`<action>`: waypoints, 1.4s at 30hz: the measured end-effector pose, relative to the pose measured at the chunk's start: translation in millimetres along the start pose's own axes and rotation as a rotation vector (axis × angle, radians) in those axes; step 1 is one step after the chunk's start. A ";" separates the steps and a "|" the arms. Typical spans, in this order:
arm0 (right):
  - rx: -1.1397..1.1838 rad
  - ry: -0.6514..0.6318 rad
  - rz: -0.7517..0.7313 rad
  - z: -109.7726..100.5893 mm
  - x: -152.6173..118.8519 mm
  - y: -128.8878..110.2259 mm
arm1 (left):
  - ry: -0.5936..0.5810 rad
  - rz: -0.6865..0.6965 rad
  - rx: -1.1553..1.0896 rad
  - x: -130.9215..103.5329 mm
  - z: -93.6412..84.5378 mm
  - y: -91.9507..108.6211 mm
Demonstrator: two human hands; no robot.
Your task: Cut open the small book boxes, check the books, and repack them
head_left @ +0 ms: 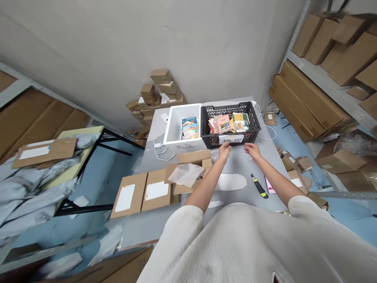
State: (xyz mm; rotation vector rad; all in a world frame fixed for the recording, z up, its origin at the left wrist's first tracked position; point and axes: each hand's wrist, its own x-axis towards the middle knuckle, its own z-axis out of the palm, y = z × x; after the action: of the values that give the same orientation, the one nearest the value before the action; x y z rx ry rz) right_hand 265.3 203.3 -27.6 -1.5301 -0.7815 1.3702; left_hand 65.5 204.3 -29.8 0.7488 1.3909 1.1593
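Observation:
A black plastic crate (209, 142) stands on the table with several colourful booklets (224, 123) inside and a white handwritten label on its front. My left hand (224, 152) is at the crate's lower front edge, by the label. Its fingers are curled together; what they grip, if anything, is too small to make out. Just right of it, my right hand (252, 151) hovers before the crate, fingers loosely apart with nothing visible in them. Beside the crate sits a white foam box (184, 146) holding more booklets (190, 129).
A black and yellow utility knife (259, 186) lies near my right forearm, beside a pink item (269, 185). Cardboard boxes (126, 194) line the table's left front, with white sheeting (186, 175) on one. White cable (272, 133) trails by the crate. Shelves of cartons (353, 55) flank the right.

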 end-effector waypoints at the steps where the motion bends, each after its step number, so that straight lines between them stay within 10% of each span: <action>1: -0.017 -0.017 -0.006 4.2 -6.5 0.5 | 0.009 0.009 0.017 -8.1 -8.9 1.3; 15: -0.243 -0.330 0.011 93.6 -101.3 53.7 | 0.189 0.285 0.571 -130.9 -199.8 -8.6; 23: -0.360 -0.279 0.015 123.8 -134.3 92.1 | 0.670 -0.028 0.742 -164.3 -274.9 -18.9; 29: -0.337 -0.280 0.117 130.0 -149.4 94.1 | 0.439 0.149 0.693 -159.1 -298.3 -20.9; 36: -0.275 -0.231 0.126 133.9 -157.6 87.5 | -0.126 0.281 0.991 -163.1 -303.2 -23.4; 42: -0.255 -0.221 0.134 133.2 -158.6 86.9 | -0.147 0.185 0.999 -133.2 -316.7 -17.6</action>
State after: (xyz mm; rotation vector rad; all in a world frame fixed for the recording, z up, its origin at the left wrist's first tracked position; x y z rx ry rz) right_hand 96.5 55.6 -39.5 -1.6693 -1.0388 1.6064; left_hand -214.6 4.5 -33.1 1.6444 1.7795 0.4533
